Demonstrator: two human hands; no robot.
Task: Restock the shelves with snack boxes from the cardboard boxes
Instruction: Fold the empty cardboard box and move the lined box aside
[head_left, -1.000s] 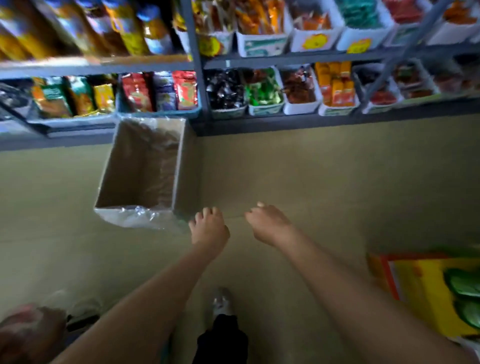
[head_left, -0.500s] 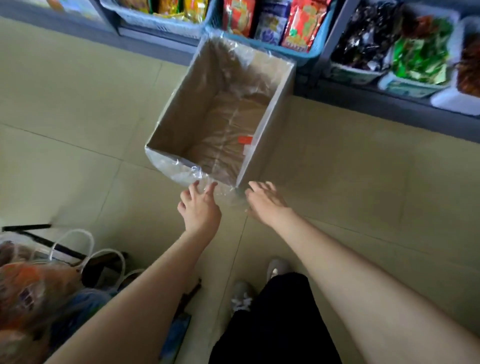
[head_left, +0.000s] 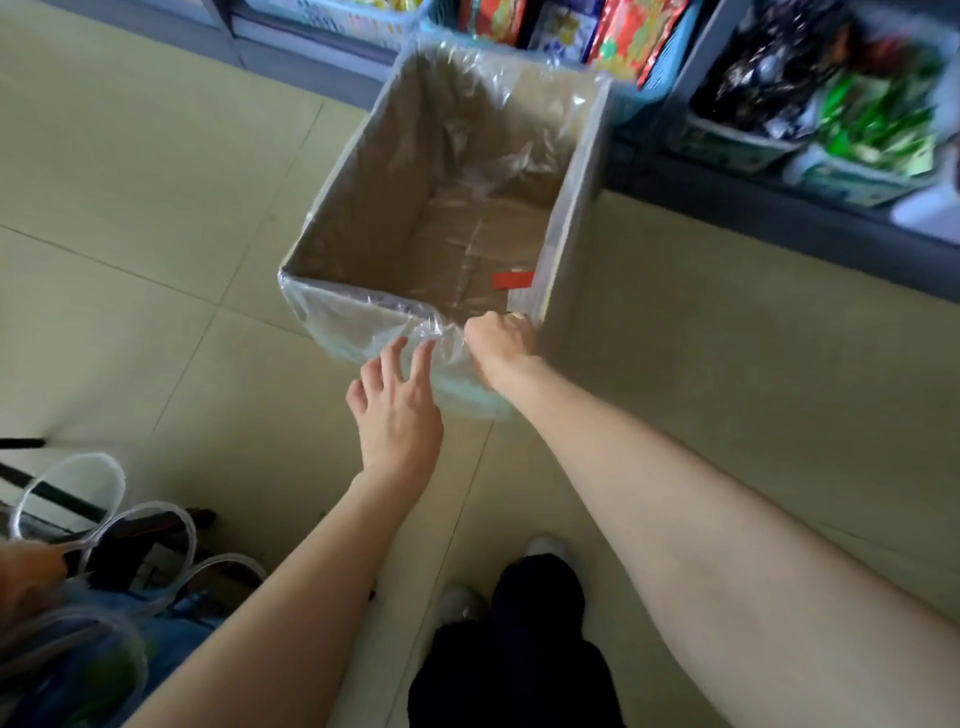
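An open cardboard box (head_left: 571, 249) stands on the floor in front of the shelves, lined with a clear plastic bag (head_left: 363, 322) folded over its rim. Inside I see only bare cardboard and a small red strip (head_left: 511, 280). My right hand (head_left: 501, 345) grips the box's near right corner, fingers curled over the rim. My left hand (head_left: 397, 410) reaches with spread fingers toward the plastic at the near rim, fingertips just at it.
The bottom shelf (head_left: 779, 208) runs along the top, with baskets of snack packets (head_left: 857, 119). Bags with clear loop handles (head_left: 104, 519) lie at lower left. My shoes (head_left: 545, 551) and dark trouser leg stand on the beige tiled floor (head_left: 130, 208).
My view tipped down from the shelves to the box. Both hands moved forward to its near rim; my right hand closed on the corner, my left hand spread its fingers at the plastic.
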